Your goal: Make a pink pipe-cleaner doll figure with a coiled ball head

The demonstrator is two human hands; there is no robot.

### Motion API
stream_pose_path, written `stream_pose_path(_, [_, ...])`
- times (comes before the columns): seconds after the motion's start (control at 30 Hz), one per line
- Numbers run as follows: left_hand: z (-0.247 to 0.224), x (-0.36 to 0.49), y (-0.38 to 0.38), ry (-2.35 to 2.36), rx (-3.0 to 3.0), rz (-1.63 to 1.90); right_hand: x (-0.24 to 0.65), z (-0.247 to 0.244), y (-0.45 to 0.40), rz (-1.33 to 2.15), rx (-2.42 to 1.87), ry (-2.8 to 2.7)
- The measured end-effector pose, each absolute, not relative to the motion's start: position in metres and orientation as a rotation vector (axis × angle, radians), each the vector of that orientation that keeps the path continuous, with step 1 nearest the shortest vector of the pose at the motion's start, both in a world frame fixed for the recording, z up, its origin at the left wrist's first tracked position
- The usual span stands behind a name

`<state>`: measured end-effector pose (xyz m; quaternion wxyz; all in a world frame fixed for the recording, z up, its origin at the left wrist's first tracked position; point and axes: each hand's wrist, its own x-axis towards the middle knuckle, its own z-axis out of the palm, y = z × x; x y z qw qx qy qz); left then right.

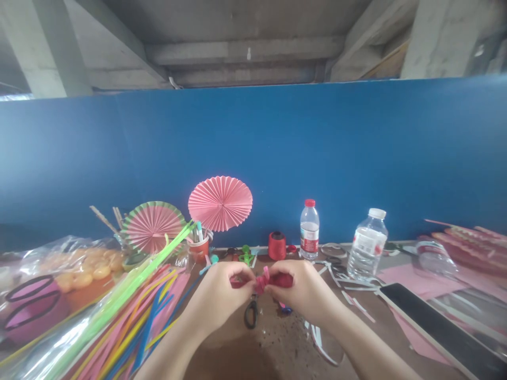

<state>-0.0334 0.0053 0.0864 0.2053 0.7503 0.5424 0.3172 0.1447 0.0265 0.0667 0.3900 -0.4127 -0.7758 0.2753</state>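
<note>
A small pinkish-red twisted piece (261, 281), perhaps a knot or bow of soft strip, hangs in the air over the brown table, between my two hands. My left hand (222, 287) pinches its left side with thumb and fingers. On its right side my right hand (299, 282) is closed, fingertips nearly meeting those of the left. Part of the piece is covered by the fingers. Below and just behind the hands lie dark-handled scissors (251, 314). A red spool of thread (277, 246) stands beyond them.
Colourful pipe cleaners (146, 316) and a plastic bag of orange balls (93, 265) lie left. Pink paper fans (220, 204) stand behind. Two water bottles (309, 232) (367, 245), paper strips, pink sheets and a black phone-like slab (439, 327) are right.
</note>
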Motion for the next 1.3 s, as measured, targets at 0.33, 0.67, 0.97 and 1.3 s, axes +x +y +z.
stream_pose_path(0.33, [0.0911,-0.0363,0.0048,1.383,2.047,0.871,0.1466,0.0644,0.0255,0.937,-1.044,-1.976])
stream_pose_path(0.67, [0.0895,-0.0382,0.0081,1.400,2.029,0.853,0.1443,0.0601,0.0262,0.951,-1.043,-1.928])
stream_pose_path(0.97, [0.0861,-0.0414,0.0112,1.379,1.972,0.831,0.1455,0.0592,0.0256,0.928,-1.045,-1.933])
stream_pose_path(1.3, [0.0860,-0.0395,0.0096,1.457,1.961,0.843,0.1436,0.0612,0.0237,0.876,-1.078,-1.940])
